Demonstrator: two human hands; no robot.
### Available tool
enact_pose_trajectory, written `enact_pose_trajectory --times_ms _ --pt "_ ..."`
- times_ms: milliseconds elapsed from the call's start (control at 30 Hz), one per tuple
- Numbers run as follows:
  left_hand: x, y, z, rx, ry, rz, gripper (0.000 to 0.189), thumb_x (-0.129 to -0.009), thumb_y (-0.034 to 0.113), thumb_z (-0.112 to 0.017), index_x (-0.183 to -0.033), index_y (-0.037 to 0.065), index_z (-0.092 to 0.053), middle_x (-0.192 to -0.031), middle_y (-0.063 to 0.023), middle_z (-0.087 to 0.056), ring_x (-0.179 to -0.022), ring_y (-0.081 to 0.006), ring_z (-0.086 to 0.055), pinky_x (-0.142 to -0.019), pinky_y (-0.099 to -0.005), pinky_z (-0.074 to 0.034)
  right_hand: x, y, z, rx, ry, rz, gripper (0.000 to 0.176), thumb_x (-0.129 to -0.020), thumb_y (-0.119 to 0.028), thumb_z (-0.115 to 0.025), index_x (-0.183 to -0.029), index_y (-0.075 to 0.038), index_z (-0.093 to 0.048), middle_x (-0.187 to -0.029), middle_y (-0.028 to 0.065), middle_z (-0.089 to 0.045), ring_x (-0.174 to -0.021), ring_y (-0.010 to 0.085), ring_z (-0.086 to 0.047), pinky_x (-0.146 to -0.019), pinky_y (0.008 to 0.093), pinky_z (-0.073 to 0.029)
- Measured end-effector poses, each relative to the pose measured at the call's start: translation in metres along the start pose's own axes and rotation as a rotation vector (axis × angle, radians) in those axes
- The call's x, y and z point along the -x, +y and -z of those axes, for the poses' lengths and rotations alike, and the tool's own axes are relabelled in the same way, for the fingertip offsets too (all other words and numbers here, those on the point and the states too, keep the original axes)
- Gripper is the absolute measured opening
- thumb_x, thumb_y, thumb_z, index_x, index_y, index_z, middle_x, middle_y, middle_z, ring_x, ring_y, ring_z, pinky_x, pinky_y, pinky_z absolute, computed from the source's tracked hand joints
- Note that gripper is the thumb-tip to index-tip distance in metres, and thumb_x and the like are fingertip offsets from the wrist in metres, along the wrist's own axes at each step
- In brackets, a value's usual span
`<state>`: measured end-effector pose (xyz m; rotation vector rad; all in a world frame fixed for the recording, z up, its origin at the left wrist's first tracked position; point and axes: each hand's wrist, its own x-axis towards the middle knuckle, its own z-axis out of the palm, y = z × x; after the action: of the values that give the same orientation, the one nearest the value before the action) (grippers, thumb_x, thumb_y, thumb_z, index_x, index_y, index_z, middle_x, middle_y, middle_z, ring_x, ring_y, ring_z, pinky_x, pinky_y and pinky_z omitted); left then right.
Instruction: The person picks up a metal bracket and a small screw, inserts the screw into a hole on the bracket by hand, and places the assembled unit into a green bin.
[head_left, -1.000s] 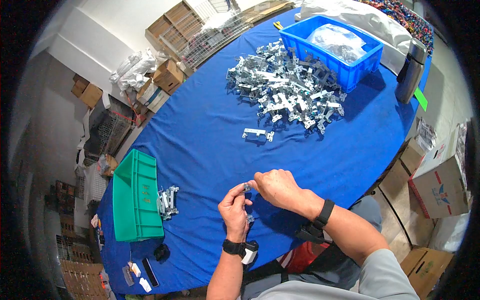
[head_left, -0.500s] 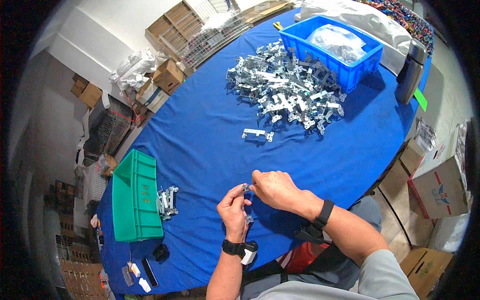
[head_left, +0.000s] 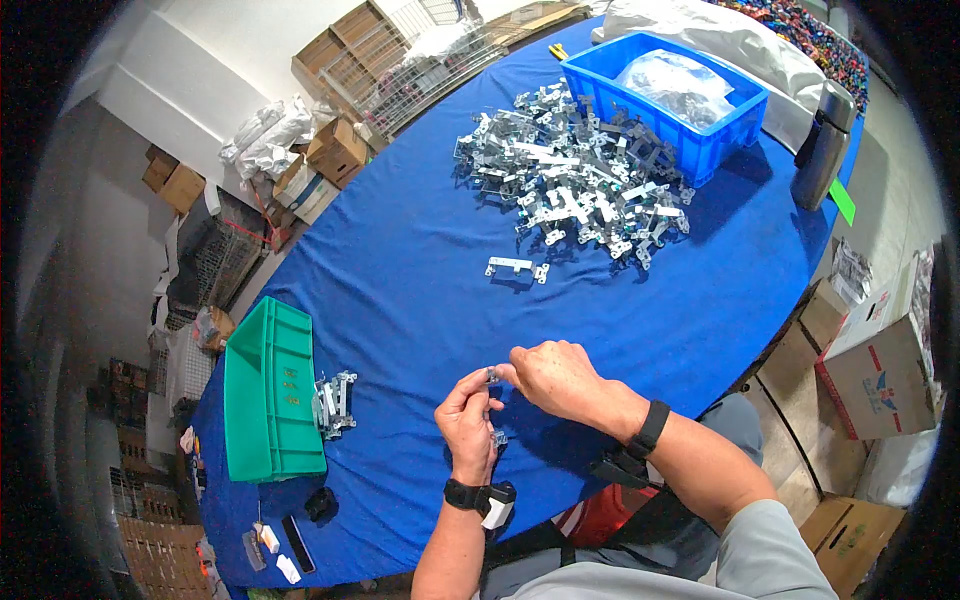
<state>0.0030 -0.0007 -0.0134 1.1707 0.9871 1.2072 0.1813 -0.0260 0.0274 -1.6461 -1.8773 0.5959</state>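
1. Landmark: open green plastic bin with ribbed walls, on the worktop under deep blue cloth.
2. Right of the green bin, well apart: left hand, palm inward, fingers bent and closed round a small silver metal bracket. Bracket mostly hidden; one end shows at the fingertips, the other below the palm.
3. Right hand, on the far side of the left hand from the green bin: knuckles up, fingers bent, tips at the bracket's upper end. Tips obscured; cannot tell whether they grip it or a smaller piece.
4. Just beside the green bin, right side: small cluster of silver metal brackets.
5. Beyond the green bin and to its right: lone silver metal bracket; farther the same way, a large tangled heap of silver metal brackets.
6. Farthest from the green bin: blue plastic crate holding a clear plastic bag, then a steel flask.
7. Nearer the person than the green bin: dark flat slab.
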Motion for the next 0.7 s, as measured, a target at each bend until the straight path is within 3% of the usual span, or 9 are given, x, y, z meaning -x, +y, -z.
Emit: enact_pose_trajectory --times_ms 200,400,533,700 --pt "0.001 0.004 -0.003 -0.020 0.003 0.017 0.027 -0.087 -0.009 -0.051 -0.106 -0.006 -0.070 -0.103 -0.0142 -0.071 -0.081 -0.0156 -0.067 -0.061 -0.0243 -0.056 -0.001 0.004 -0.011 -0.105 0.143 0.021 0.031 -0.096 -0.028 -0.058 -0.082 0.000 -0.058 -0.069 0.0207 -0.065 -0.066 0.0418 -0.065 -0.054 0.0517 -0.048" --pt "0.001 0.004 -0.003 0.007 -0.011 0.009 0.028 -0.087 -0.009 -0.051 -0.106 -0.005 -0.070 -0.102 -0.0138 -0.071 -0.084 -0.0164 -0.068 -0.061 -0.0243 -0.056 0.000 0.001 -0.004 -0.020 0.020 -0.007 0.029 -0.095 -0.027 -0.060 -0.087 0.000 -0.056 -0.070 0.0210 -0.065 -0.070 0.0421 -0.065 -0.056 0.0521 -0.048" --pt "0.001 0.002 -0.003 0.011 0.000 0.017 0.028 -0.087 -0.010 -0.051 -0.106 -0.005 -0.070 -0.102 -0.0139 -0.071 -0.084 -0.0164 -0.068 -0.061 -0.0243 -0.056 -0.001 0.001 -0.006 -0.058 0.069 0.009 0.030 -0.096 -0.029 -0.057 -0.086 -0.001 -0.057 -0.072 0.0225 -0.067 -0.069 0.0430 -0.067 -0.055 0.0532 -0.051" --pt "0.000 0.001 -0.001 0.018 -0.004 -0.003 0.028 -0.087 -0.010 -0.051 -0.106 -0.005 -0.071 -0.102 -0.0140 -0.071 -0.083 -0.0160 -0.068 -0.061 -0.0243 -0.057 0.000 0.001 -0.002 -0.045 0.013 0.006 0.027 -0.094 -0.026 -0.061 -0.088 0.000 -0.055 -0.072 0.0208 -0.065 -0.071 0.0423 -0.065 -0.057 0.0520 -0.048"
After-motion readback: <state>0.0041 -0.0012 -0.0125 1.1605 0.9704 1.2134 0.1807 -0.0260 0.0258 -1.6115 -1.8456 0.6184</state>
